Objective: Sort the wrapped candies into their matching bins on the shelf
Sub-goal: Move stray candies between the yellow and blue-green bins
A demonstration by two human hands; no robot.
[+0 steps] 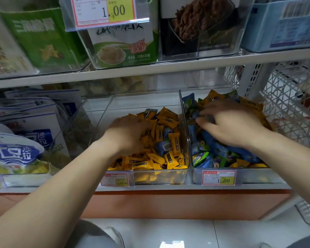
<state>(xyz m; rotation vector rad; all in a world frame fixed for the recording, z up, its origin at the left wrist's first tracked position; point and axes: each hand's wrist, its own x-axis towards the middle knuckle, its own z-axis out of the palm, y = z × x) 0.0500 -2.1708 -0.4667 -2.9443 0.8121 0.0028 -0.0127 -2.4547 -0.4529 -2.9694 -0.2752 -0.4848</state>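
Currently both hands are down in two clear bins side by side on the lower shelf [186, 187]. Left hand [127, 133] is in the middle bin [159, 177], palm down, fingers dug into the yellow candies [174, 142]. It is motion-blurred, so I cannot tell if it holds any. One blue candy [162, 146] with a barcode lies among the yellow ones, just right of that hand.

Right hand [231, 124] is in the right bin [254, 177], fingers spread and bent over a mixed pile. Fingertips touch the wrappers near the bin's left wall, but I cannot tell whether it grips one. The pile has blue and green candies [222, 154] at the front and stray yellow candies [213, 97] at the back.

Each bin has a price tag on its front: middle tag [115, 179], right tag [219, 178]. Blue-white snack bags [16, 154] sit left of the bins, a white mesh basket [290, 90] sits right, and a green box [125, 47] is on the shelf above.
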